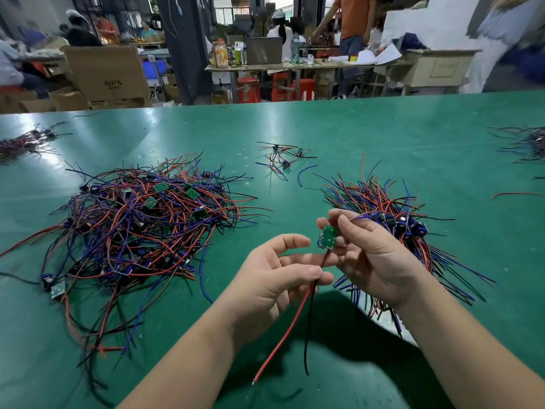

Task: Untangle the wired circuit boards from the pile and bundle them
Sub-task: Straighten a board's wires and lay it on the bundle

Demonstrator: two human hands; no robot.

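On the green table (383,128), the right hand (374,255) pinched a small circuit board (327,238); the left hand (277,278) pinched its wires (290,323).

— Spotted anything past the green surface (383,128)?
— Cardboard boxes (106,73), stacked at the left, next to a dark pillar (184,45).
— Further right?
— Noted a far table (324,65), loaded with an orange drink bottle (221,54), an open laptop (264,50) and loose papers (380,56). Red stools (248,90), tucked under it.
— Anybody about?
— Saw a person in an orange shirt (355,16) behind that table, and a person in white (280,35) with a cap by the laptop.
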